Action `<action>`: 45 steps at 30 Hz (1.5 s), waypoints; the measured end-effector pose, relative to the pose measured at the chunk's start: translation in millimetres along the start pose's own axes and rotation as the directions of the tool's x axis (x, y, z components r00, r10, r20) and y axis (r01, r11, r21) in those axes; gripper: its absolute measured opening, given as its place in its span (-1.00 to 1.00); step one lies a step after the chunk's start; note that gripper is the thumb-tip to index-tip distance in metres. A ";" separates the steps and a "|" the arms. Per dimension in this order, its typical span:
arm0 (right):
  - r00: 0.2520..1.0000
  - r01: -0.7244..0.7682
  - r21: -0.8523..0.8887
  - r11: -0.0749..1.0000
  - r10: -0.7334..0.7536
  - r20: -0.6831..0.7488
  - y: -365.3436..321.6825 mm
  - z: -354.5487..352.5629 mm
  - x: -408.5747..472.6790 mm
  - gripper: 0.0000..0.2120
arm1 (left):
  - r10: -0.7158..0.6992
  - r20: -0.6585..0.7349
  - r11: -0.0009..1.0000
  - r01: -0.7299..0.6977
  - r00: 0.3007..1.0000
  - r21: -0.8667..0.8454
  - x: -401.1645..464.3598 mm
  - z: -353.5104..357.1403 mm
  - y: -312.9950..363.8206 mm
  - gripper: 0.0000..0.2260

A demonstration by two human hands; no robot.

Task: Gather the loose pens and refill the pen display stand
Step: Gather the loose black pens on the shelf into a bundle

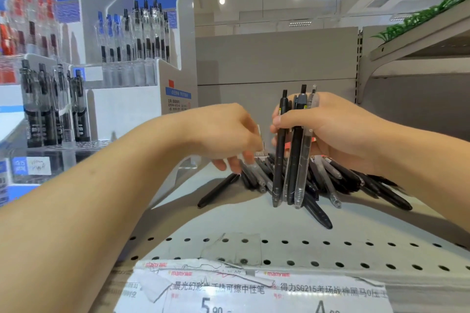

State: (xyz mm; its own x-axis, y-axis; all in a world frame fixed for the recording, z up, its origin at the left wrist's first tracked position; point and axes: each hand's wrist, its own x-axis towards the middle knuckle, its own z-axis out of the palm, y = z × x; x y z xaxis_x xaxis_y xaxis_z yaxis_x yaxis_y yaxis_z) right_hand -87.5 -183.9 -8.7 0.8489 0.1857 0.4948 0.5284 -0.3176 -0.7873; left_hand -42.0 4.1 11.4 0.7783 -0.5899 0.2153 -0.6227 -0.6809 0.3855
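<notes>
On a grey shelf (229, 223) with rows of holes along its front lies a pile of pens (330, 180), mostly black, against a plain grey back panel. The right hand (338, 129) holds a bundle (292, 150) of upright pens above the pile. The left hand (229, 134) reaches down, fingers pinching one pen from the pile. Left stands a white-blue display stand (127, 71) with pens. Price labels (254, 290) hang in front; ceiling lamps shine above.
</notes>
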 end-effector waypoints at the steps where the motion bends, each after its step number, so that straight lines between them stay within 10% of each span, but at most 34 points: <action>1: 1.000 -0.005 0.027 1.000 0.005 -0.008 -0.1 0.6 -0.1 -0.87 | -0.041 -0.008 0.994 0.042 0.999 0.105 3.1 1.9 -3.2 -0.84; 17: 0.992 -0.059 0.159 0.986 0.040 0.118 -3.6 11.5 -7.6 -0.84 | -0.297 0.011 0.785 0.238 0.955 0.572 20.8 19.8 -26.0 -0.63; 23: 0.996 -0.069 0.131 0.989 0.061 0.059 -1.0 11.3 -7.8 -0.80 | -0.065 -0.190 0.971 0.018 0.980 -0.240 8.2 -4.3 -12.7 -0.46; 29: 0.995 -0.065 0.072 0.995 0.059 0.086 1.6 7.1 -6.7 -0.72 | 0.136 -0.182 0.940 -0.185 0.974 -0.288 -2.7 3.6 2.4 -0.88; 39: 0.996 -0.083 -0.026 0.996 0.082 -0.046 5.5 9.1 -5.2 -0.92 | 0.070 -0.154 0.886 -0.132 0.986 -0.444 1.5 0.3 -2.3 -0.78; 45: 0.998 -0.066 0.022 0.998 0.066 -0.024 2.6 13.4 -6.2 -0.99 | -0.076 -0.187 0.973 0.114 0.979 0.200 30.1 22.1 -24.4 -0.74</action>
State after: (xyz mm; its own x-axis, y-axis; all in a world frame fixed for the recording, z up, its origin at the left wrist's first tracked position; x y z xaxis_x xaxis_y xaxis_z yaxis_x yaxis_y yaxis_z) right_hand -91.2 -173.4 -18.8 0.8816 0.1416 0.4503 0.4715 -0.3086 -0.8261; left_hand -5.2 -6.6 -11.3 0.8245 -0.4448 0.3498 -0.5338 -0.8165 0.2200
